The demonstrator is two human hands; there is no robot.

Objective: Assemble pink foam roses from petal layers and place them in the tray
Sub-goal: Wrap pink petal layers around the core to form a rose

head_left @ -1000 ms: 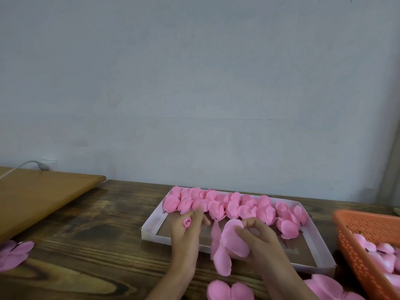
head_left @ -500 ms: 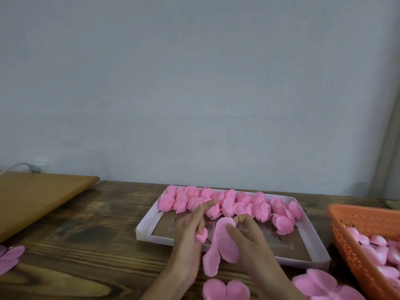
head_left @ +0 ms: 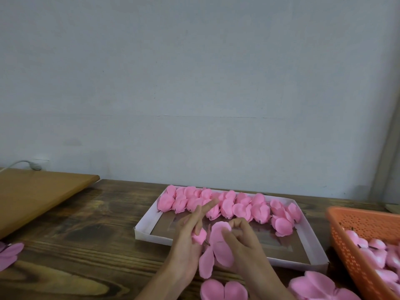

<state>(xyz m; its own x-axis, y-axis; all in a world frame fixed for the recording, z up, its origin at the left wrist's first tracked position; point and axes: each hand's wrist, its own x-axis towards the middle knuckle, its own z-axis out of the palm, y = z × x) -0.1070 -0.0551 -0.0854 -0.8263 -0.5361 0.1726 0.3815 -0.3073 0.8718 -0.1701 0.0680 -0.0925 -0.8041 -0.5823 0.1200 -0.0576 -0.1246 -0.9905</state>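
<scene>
1. head view: the left hand (head_left: 190, 241) pinches a small rose bud (head_left: 199, 236) low between its fingers, with two fingers stretched out straight. the right hand (head_left: 244, 241) holds a petal layer (head_left: 218, 245) with curled fingertips, just beside the bud, over the near rim of the tray (head_left: 151, 236).
2. the grip on the bud looks light; i think it may slip and drop onto the counter (head_left: 86, 234) when the layer is pushed on.
3. the foam layer hangs loose and may fold or tear if pulled.
4. finished roses (head_left: 216, 204) lie along the tray's far side; careless placing could knock them.
</scene>
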